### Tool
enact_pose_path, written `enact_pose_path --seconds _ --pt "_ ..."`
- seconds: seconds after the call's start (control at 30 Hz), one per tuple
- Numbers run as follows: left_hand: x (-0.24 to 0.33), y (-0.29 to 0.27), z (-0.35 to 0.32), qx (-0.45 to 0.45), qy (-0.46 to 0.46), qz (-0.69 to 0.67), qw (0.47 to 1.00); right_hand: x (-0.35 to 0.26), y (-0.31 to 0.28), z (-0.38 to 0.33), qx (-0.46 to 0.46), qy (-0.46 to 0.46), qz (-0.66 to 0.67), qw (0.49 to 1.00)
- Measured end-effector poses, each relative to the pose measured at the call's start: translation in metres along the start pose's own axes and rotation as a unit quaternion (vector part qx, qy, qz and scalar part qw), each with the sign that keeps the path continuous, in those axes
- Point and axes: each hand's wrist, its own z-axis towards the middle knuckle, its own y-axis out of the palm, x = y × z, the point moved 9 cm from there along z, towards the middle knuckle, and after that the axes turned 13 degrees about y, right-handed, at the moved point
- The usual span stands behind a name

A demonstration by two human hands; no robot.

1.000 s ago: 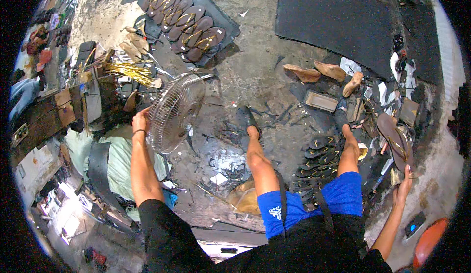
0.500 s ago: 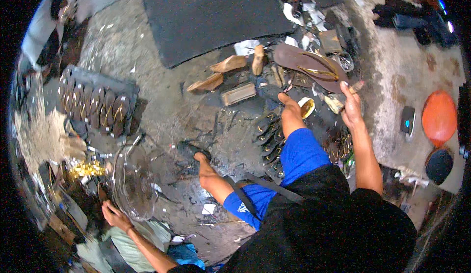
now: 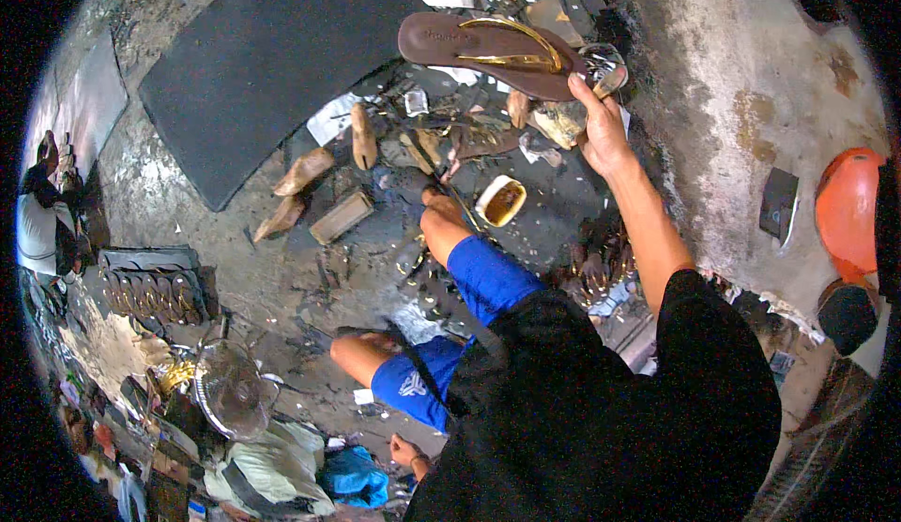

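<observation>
A brown flip-flop (image 3: 437, 43) with gold straps is pinched by one end in my right hand (image 3: 605, 137), held up over the floor on the far side. The same hand also grips what looks like a brush (image 3: 558, 126), with a pale crusted head and a wooden handle end poking out past the fingers. Below the flip-flop sits a cream tub (image 3: 500, 201) with brown stuff in it. Low by my body, my left hand (image 3: 405, 451) is curled; nothing shows in it, though it is small in view.
Wooden shoe lasts (image 3: 302, 172) and a wooden block (image 3: 341, 218) lie before my feet, beside a large black sheet (image 3: 272, 62). Several flip-flops (image 3: 150, 295) stand in a row at left, near a round wire-guarded fan-like thing (image 3: 232, 389). An orange rounded object (image 3: 849, 212) is at right.
My right hand has swung leftward and up with the flip-flop, turning its strap side more to view. My left hand has drawn back from the left side toward my body. The whole view has shifted.
</observation>
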Motion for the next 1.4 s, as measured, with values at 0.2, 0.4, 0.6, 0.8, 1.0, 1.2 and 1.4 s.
enact_pose_path --seconds 0.2,0.4,0.6,0.8,1.0,1.2,1.4 --pt "0.212 -0.026 0.045 0.026 0.111 -0.154 0.982 -0.023 -0.064 -0.007 -0.01 0.015 -0.061 0.998" --pt "0.399 -0.045 -0.014 0.091 0.25 -0.242 0.933 -0.047 -0.037 0.051 -0.116 -0.041 -0.075 0.99" --pt "0.313 0.099 -0.213 0.046 -0.008 -0.474 0.879 -0.028 -0.056 0.051 -0.219 -0.038 -0.179 0.958" --pt "0.267 0.173 -0.498 0.217 -0.066 -0.412 0.883 -0.038 -0.182 -0.023 -0.364 -0.087 -0.216 0.902" --pt "0.352 0.192 -0.594 0.248 0.069 -0.68 0.687 0.047 -0.189 -0.149 -0.607 -0.094 -0.429 0.662" --pt "0.381 0.313 -0.595 -0.017 0.047 -0.682 0.729 0.159 -0.239 -0.184 -0.696 -0.092 -0.63 0.333" --pt "0.369 0.525 -0.586 0.041 -0.18 -0.793 0.58 0.239 -0.236 0.035 -0.49 -0.056 -0.675 0.549"
